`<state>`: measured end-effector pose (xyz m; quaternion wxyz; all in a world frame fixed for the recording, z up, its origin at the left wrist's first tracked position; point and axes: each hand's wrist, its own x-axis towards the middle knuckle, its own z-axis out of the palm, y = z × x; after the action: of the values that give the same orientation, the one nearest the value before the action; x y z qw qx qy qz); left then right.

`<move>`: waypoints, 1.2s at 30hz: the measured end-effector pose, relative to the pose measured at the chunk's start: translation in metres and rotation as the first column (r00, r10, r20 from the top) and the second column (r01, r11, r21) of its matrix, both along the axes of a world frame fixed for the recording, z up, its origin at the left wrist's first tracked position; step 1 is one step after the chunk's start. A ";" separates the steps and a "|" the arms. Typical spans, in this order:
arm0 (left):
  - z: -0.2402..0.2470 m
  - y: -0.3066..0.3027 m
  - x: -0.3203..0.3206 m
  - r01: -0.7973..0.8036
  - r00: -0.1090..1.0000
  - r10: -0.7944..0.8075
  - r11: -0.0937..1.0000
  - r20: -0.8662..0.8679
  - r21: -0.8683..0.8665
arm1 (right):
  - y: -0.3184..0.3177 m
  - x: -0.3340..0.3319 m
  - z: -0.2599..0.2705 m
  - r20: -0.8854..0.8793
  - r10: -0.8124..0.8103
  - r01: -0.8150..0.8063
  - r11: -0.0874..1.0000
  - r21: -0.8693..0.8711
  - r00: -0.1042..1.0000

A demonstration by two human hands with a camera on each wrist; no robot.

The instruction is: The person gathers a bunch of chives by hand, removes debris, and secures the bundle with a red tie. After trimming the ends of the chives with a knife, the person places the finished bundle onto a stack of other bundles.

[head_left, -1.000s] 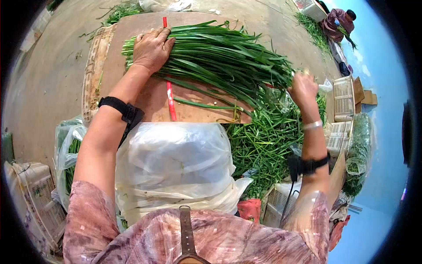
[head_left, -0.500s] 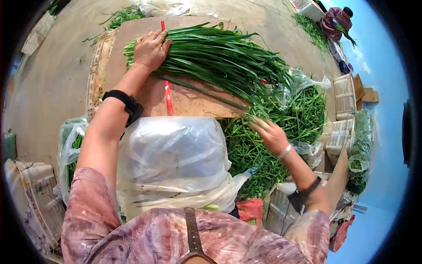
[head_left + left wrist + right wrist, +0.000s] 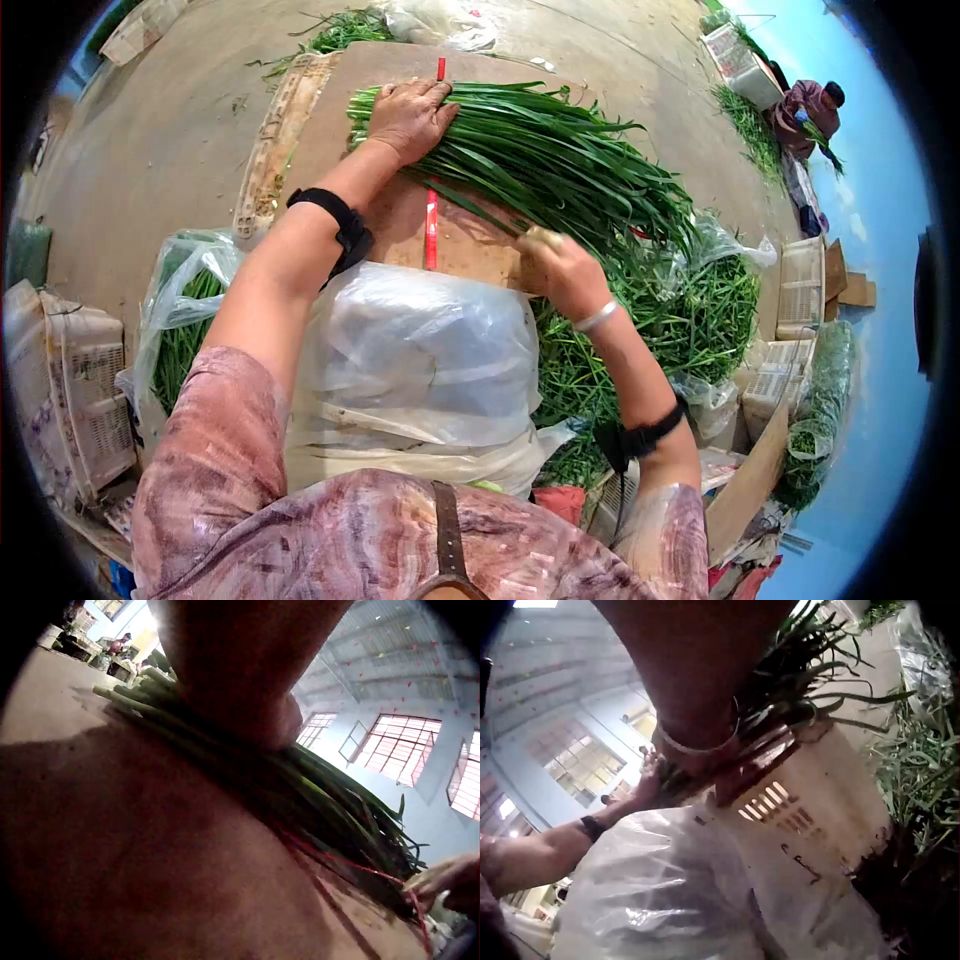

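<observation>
A thick bundle of garlic chives (image 3: 560, 150) lies across a brown board (image 3: 330, 150), pale stem ends at left, long leaves spreading right. My left hand (image 3: 410, 120) rests on the bundle near the stems, its fingers laid across the top and the thumb apart. A red strip (image 3: 431, 230) runs beneath the bundle across the board. At the board's near right edge, my right hand (image 3: 562, 275) has curled fingers and pinches a loose chive leaf below the bundle; its fingertips are partly hidden. The left wrist view shows that right hand (image 3: 450, 885) beside the leaf end.
A plastic-covered mound (image 3: 430, 350) stands between me and the board. Loose greens (image 3: 680, 330) are heaped at right, with white crates (image 3: 802, 290) beyond. A plastic bag of greens (image 3: 190, 310) sits at left. Another person (image 3: 805, 115) crouches at the far right.
My right hand has come from the leaf tips down to the board's near edge, then left toward the bundle. The loose stalk has left the board. My left hand stays on the bundle; the view shifts.
</observation>
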<state>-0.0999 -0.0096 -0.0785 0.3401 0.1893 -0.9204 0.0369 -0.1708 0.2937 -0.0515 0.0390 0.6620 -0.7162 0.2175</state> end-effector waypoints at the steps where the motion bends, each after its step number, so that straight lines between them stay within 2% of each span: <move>1: 0.003 0.002 0.000 0.008 1.000 -0.008 1.000 0.008 0.029 | -0.008 -0.006 -0.003 -0.013 -0.039 0.039 0.999 0.033 0.999; 3: 0.007 0.002 0.004 0.002 1.000 -0.004 0.998 0.016 0.069 | -0.012 -0.017 -0.004 -0.123 -0.132 0.142 0.987 0.079 0.984; 5: 0.012 0.005 0.005 0.013 0.998 -0.017 0.998 0.061 0.065 | -0.016 -0.020 -0.014 -0.132 -0.230 0.246 0.961 0.125 0.964; 9: 0.008 0.003 0.005 0.011 0.999 -0.013 0.998 0.029 0.056 | -0.014 -0.020 -0.015 -0.190 -0.279 0.308 0.939 0.149 0.941; 11: 0.009 0.003 0.005 0.014 1.000 -0.015 0.998 0.028 0.066 | -0.007 -0.017 -0.005 -0.276 -0.330 0.406 0.864 0.296 0.903; 13: 0.007 0.003 0.004 0.011 1.000 -0.013 0.997 0.027 0.075 | 0.020 -0.019 0.011 -0.305 -0.259 0.375 0.824 0.424 0.916; 14: 0.005 0.002 0.003 0.015 1.000 -0.017 0.997 0.022 0.073 | 0.044 -0.021 0.016 -0.264 -0.246 0.344 0.826 0.447 0.933; 15: 0.004 0.001 0.003 0.010 1.000 -0.011 0.998 0.018 0.070 | 0.068 -0.026 0.015 -0.259 -0.257 0.359 0.771 0.526 0.931; 16: 0.006 0.003 0.003 0.029 0.999 -0.028 0.999 -0.017 0.044 | 0.097 -0.034 0.012 -0.276 -0.245 0.369 0.614 0.698 0.930; 17: 0.003 -0.003 -0.003 0.122 0.992 -0.124 0.982 0.006 0.141 | 0.123 -0.038 0.012 -0.279 -0.268 0.370 0.398 0.839 0.922; 18: 0.007 0.003 -0.004 0.043 0.998 -0.050 0.984 0.033 0.172 | 0.170 -0.049 -0.008 -0.273 -0.245 0.352 0.393 0.849 0.930; 19: 0.003 0.001 -0.006 0.051 0.993 -0.069 0.981 0.096 0.185 | 0.206 -0.055 -0.022 -0.356 -0.235 0.404 0.205 0.891 0.905; 20: 0.007 0.005 -0.005 -0.049 0.997 0.022 0.922 0.074 0.383 | 0.237 -0.060 -0.032 -0.379 -0.114 0.395 0.193 0.898 0.918; 21: 0.024 0.000 -0.001 -0.072 0.954 -0.083 0.868 0.287 0.491 | 0.218 -0.053 -0.016 -0.251 -0.074 0.252 0.002 0.968 0.965; 22: 0.014 -0.003 -0.002 -0.018 0.956 -0.095 0.924 0.276 0.382 | 0.255 -0.084 -0.045 -0.187 -0.148 0.211 0.163 0.964 0.971; 23: 0.039 0.001 0.009 -0.057 0.875 -0.159 0.904 0.456 0.424 | 0.191 -0.017 0.020 -0.148 -0.373 0.255 0.255 0.933 0.916; 25: 0.039 0.000 0.001 -0.104 0.882 -0.131 0.883 0.453 0.458 | 0.176 -0.023 -0.002 -0.331 -0.518 0.471 0.164 0.867 0.789; 26: 0.043 0.001 -0.002 -0.110 0.871 -0.133 0.885 0.473 0.452 | 0.181 -0.024 0.005 -0.154 -0.302 0.307 0.567 0.764 0.941; 27: 0.044 0.002 -0.004 -0.113 0.858 -0.140 0.887 0.494 0.447 | 0.175 -0.028 0.003 -0.157 -0.289 0.303 0.576 0.759 0.944; 29: 0.044 0.002 -0.003 -0.096 0.900 -0.120 0.884 0.419 0.458 | 0.117 0.012 0.038 -0.111 -0.471 0.365 0.492 0.791 0.875; 30: 0.051 0.003 0.000 -0.005 0.948 -0.154 0.868 0.278 0.496 | 0.110 0.016 0.042 0.018 -0.406 0.280 0.661 0.697 0.914; 31: 0.061 0.005 0.006 0.091 0.975 -0.183 0.851 0.129 0.517 | 0.100 0.021 0.047 0.013 -0.391 0.272 0.663 0.697 0.920; 32: 0.068 0.010 0.022 0.162 0.987 -0.149 0.883 -0.064 0.440 | 0.086 0.027 0.053 0.078 -0.371 0.236 0.725 0.648 0.925; 33: 0.074 0.012 0.042 0.151 0.989 -0.134 0.881 -0.070 0.448 | 0.074 0.032 0.060 0.142 -0.347 0.200 0.779 0.595 0.927; 34: 0.080 0.014 0.066 0.355 0.922 -0.215 0.804 -0.324 0.477 | 0.064 0.034 0.065 0.164 -0.310 0.157 0.788 0.596 0.936; 35: 0.083 0.016 0.093 0.553 0.786 -0.264 0.706 -0.559 0.443 | 0.054 0.040 0.069 0.160 -0.305 0.155 0.788 0.596 0.939; 36: 0.085 0.019 0.134 0.552 0.791 -0.251 0.688 -0.558 0.472 | 0.043 0.045 0.072 0.200 -0.200 0.083 0.875 0.477 0.959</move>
<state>0.0345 0.0089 0.0070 0.4625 0.0792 -0.7942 -0.3861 -0.1255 0.3367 0.0201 -0.1926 0.5659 -0.7932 0.1161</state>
